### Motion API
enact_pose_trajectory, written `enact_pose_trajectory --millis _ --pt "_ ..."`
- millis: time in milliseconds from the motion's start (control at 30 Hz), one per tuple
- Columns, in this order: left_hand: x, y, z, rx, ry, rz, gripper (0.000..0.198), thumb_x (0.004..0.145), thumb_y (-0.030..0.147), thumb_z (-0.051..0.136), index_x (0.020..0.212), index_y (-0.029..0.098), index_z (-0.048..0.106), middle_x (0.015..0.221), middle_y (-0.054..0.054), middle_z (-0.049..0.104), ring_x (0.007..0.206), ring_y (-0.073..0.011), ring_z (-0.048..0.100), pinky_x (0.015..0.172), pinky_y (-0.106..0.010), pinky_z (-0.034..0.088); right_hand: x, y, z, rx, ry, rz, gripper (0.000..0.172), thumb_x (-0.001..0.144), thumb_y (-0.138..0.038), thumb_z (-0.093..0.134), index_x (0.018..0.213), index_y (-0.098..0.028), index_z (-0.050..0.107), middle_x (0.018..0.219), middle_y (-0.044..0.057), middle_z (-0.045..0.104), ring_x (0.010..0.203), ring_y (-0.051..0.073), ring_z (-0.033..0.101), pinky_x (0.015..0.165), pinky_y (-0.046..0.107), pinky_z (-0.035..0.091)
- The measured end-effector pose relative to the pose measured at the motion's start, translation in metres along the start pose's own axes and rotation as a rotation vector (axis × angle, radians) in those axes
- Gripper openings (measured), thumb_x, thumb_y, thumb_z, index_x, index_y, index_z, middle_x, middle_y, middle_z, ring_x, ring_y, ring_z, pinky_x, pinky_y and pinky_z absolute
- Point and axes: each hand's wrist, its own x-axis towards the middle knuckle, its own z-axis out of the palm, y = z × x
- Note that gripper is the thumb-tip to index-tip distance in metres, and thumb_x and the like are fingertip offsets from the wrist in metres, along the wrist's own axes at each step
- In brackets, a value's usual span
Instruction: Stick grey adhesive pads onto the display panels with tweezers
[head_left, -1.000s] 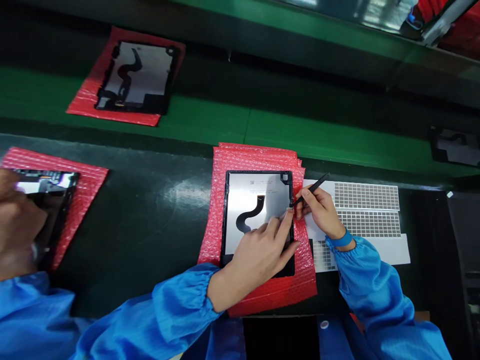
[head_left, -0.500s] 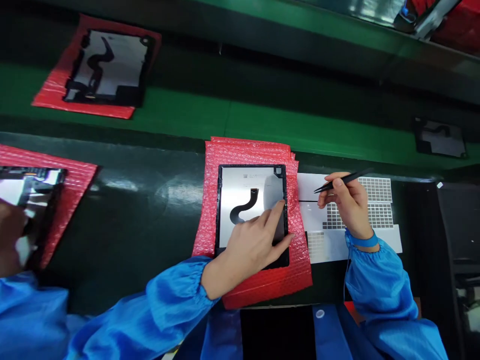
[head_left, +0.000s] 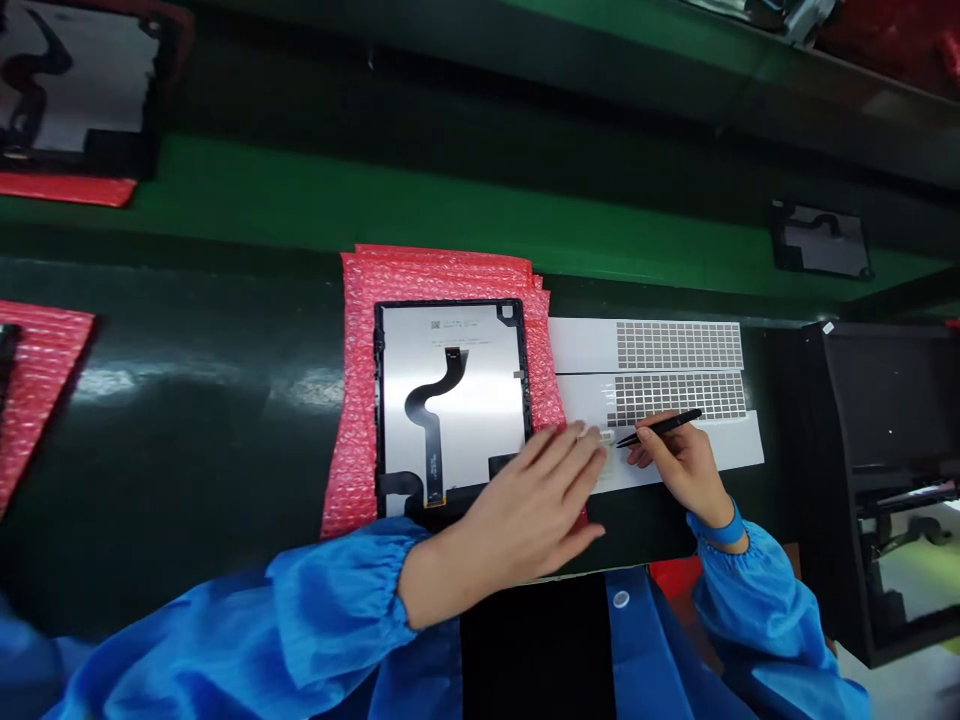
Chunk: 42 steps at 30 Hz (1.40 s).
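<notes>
My left hand (head_left: 525, 505) stretches its fingers, palm down, over the right edge of the pink bubble wrap (head_left: 356, 420), its fingertips at the lower white sheet (head_left: 720, 445). On the wrap lies a tablet screen panel (head_left: 480, 420) with a silvery back, a black frame and a black curved flex cable (head_left: 433, 405). A small grey piece (head_left: 518, 374) sits at the panel's right edge. My right hand (head_left: 682, 465) grips black tweezers (head_left: 667, 424), their tips pointing left, close to my left fingertips. Whether the tips pinch anything is too small to tell.
Behind my right hand lie sheets with small grey stickers (head_left: 679, 345). Other panels rest at the back left (head_left: 90, 80) and back right (head_left: 825, 240). A black rack (head_left: 836, 480) stands at the right. More pink wrap (head_left: 45, 370) lies at the left.
My left hand has moved from the panel's right edge down toward the sheets. The tweezers came down to the lower sheet. The view turned right; the neighbour's hand left it.
</notes>
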Motion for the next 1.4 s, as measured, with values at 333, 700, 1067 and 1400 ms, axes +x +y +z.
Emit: enact_pose_trajectory --millis 333,700,1067,1400 --pt "0.002 0.017 0.018 0.029 -0.207 0.009 0.084 0.098 0.067 0.055 0.150 0.001 0.057 0.164 -0.027 0.045 0.152 -0.0427 0.044 0.124 -0.055 0.034 0.006 0.005 0.010 -0.038 0.016 -0.055 0.028 0.101 -0.049 0.069 0.104 -0.021 0.069 0.075 0.004 0.077 0.065 0.021 0.078 0.061 0.034 0.066" --pt "0.001 0.016 0.019 0.021 -0.215 0.005 0.082 0.097 0.065 0.058 0.150 0.003 0.057 0.165 -0.027 0.043 0.154 -0.0417 0.041 0.125 -0.055 0.034 0.006 0.005 0.014 -0.062 0.044 -0.065 0.028 0.101 -0.049 0.069 0.105 -0.022 0.069 0.077 0.004 0.078 0.067 0.022 0.078 0.057 0.034 0.066" --pt "0.008 0.011 0.016 -0.014 -0.235 0.016 0.080 0.095 0.067 0.060 0.146 0.005 0.060 0.162 -0.025 0.048 0.150 -0.0429 0.045 0.121 -0.056 0.037 0.013 0.006 0.014 0.077 0.053 0.048 0.033 0.098 -0.053 0.072 0.099 -0.020 0.067 0.074 0.004 0.077 0.061 0.019 0.076 0.053 0.028 0.061" --pt "-0.015 -0.011 -0.037 -0.075 -0.037 0.089 0.054 0.101 0.059 0.056 0.120 0.012 0.073 0.113 -0.016 0.076 0.107 -0.0319 0.071 0.102 -0.044 0.049 0.022 -0.040 0.019 0.171 0.270 0.030 0.036 0.091 -0.054 0.080 0.091 -0.019 0.067 0.064 0.002 0.076 0.051 0.020 0.075 0.052 0.030 0.063"
